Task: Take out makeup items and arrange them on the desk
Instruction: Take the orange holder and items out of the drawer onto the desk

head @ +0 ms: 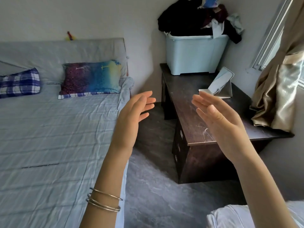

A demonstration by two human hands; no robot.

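the tabletop [194, 112] is dark wood, worn and scratched with a dull sheen. the bin [194, 55] is smooth pale-blue plastic. the curtain [276, 96] is glossy gold cloth. the bed sheet [49, 137] is matt, creased cloth. the bangles [103, 201] are shiny metal.

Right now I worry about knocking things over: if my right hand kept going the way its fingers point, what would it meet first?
Probably the phone stand on the desk; depth is unclear, the right hand may pass over it.

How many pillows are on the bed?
2: a blue plaid pillow at the left edge, partly cut off, and a colourful pillow to its right, near the bed's head.
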